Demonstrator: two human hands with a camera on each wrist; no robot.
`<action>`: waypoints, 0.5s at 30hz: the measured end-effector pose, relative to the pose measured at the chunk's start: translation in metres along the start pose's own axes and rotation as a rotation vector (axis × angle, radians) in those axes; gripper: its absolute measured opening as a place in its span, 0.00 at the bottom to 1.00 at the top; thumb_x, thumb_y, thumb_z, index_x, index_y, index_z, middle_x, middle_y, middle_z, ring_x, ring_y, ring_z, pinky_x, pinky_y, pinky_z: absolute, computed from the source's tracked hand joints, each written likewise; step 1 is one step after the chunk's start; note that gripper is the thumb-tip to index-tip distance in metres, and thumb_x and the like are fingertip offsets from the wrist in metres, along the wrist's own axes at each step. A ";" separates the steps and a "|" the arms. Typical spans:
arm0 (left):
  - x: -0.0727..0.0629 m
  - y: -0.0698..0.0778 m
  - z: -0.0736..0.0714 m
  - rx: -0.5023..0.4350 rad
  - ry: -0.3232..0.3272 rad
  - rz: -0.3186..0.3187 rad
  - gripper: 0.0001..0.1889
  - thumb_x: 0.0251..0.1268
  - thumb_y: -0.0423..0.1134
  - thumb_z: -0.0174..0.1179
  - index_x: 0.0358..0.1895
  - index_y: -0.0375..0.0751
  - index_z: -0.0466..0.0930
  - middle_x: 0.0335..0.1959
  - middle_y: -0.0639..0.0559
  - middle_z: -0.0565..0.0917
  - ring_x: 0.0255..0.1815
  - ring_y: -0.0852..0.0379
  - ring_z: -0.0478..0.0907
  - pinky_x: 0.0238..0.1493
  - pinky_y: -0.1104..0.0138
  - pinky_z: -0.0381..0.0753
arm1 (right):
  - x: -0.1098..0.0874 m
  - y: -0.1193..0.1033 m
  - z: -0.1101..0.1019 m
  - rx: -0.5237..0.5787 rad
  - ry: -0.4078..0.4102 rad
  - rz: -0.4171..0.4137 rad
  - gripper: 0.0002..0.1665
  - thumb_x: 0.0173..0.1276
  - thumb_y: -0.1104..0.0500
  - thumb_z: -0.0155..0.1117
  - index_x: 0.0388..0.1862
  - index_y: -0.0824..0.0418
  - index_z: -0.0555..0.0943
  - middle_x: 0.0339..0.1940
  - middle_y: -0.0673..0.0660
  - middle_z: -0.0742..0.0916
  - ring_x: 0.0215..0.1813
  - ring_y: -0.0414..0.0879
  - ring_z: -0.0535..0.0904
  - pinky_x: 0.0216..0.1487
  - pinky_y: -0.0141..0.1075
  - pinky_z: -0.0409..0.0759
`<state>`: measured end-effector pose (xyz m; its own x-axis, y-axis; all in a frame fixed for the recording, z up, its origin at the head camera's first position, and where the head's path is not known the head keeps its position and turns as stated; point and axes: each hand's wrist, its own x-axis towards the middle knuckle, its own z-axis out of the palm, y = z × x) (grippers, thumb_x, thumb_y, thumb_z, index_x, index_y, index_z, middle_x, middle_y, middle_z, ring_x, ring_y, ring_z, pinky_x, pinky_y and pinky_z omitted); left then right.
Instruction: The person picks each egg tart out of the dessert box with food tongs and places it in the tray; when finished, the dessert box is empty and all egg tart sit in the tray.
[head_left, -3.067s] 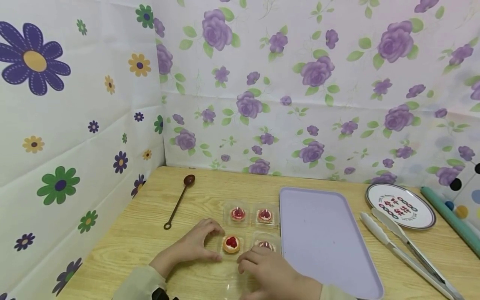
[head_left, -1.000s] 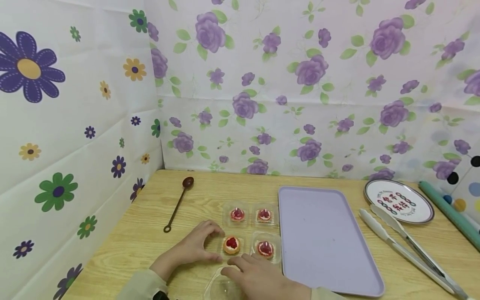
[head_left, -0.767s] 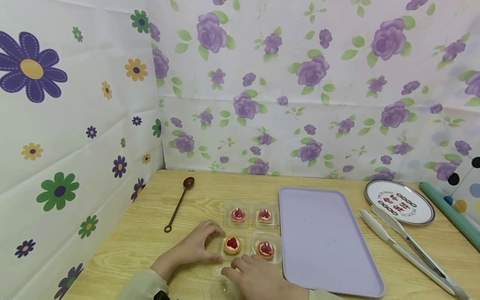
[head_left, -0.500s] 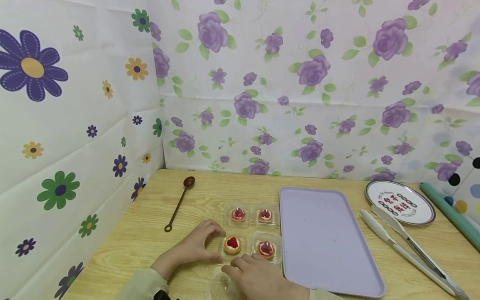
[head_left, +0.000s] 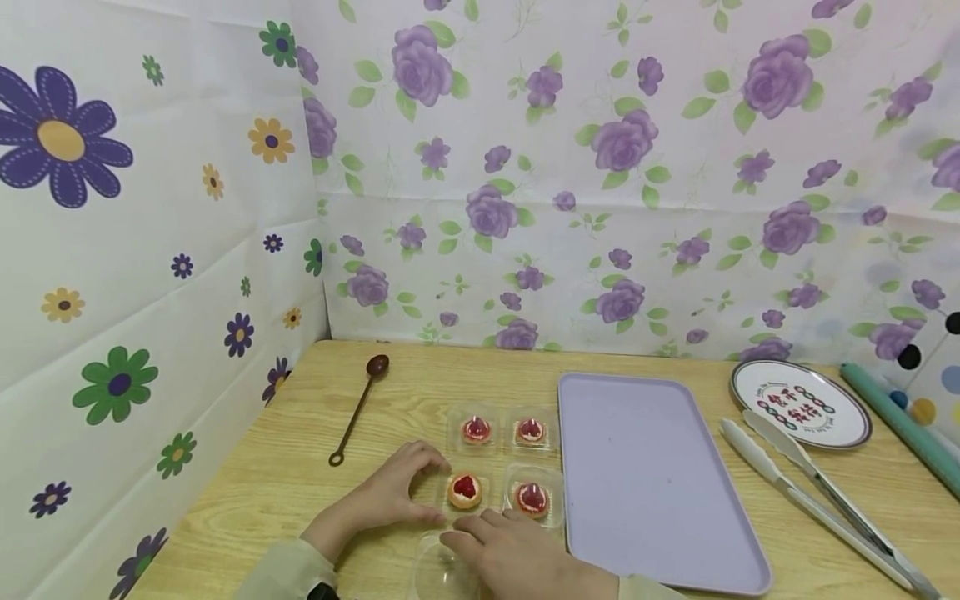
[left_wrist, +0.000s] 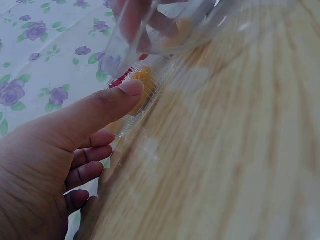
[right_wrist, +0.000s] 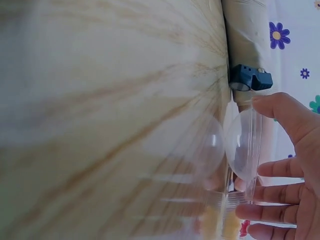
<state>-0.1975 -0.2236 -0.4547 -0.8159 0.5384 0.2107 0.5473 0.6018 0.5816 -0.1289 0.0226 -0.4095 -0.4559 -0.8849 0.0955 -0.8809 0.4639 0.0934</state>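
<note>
A small tart (head_left: 464, 492) with red berry topping sits in an uncovered clear plastic box base (head_left: 482, 481). My left hand (head_left: 390, 493) grips the left side of that base, thumb at the near corner and fingers at the far one. In the left wrist view the thumb (left_wrist: 120, 102) lies against the box beside the tart. My right hand (head_left: 517, 557) holds the clear domed lid (head_left: 442, 575) by its edges, in front of the base. In the right wrist view the lid's dome (right_wrist: 242, 145) faces down, close to the table. Whether lid and base are hinged is unclear.
Closed clear boxes with red-topped tarts, two behind (head_left: 476, 430) and one to the right (head_left: 533, 498), stand close by. A lilac tray (head_left: 652, 483) lies right of them. Farther right are tongs (head_left: 817, 508) and a plate (head_left: 798, 404). A brown spoon (head_left: 360, 408) lies left.
Compared with 3.1 s ago, my right hand has moved lower and slightly left, and the lid's dome shows beside it. The right-hand boxed tart is now uncovered by the hand. My left hand stays put.
</note>
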 end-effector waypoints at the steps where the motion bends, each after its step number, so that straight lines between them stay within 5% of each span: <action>1: 0.000 0.000 0.000 -0.001 -0.001 -0.004 0.30 0.44 0.59 0.72 0.51 0.52 0.76 0.51 0.62 0.75 0.54 0.60 0.69 0.59 0.60 0.72 | 0.000 0.000 0.000 0.005 -0.003 0.002 0.44 0.62 0.24 0.47 0.68 0.51 0.69 0.62 0.48 0.79 0.58 0.41 0.77 0.50 0.35 0.81; 15: -0.001 0.000 -0.006 0.007 -0.052 -0.026 0.37 0.46 0.62 0.70 0.60 0.48 0.74 0.56 0.59 0.74 0.58 0.57 0.69 0.62 0.54 0.72 | -0.008 0.005 -0.013 0.097 0.077 0.030 0.46 0.60 0.25 0.52 0.69 0.53 0.68 0.62 0.52 0.79 0.57 0.44 0.78 0.51 0.39 0.82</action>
<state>-0.1979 -0.2276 -0.4506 -0.8194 0.5522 0.1540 0.5273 0.6205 0.5805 -0.1279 0.0322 -0.3972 -0.4747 -0.8630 0.1731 -0.8767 0.4809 -0.0070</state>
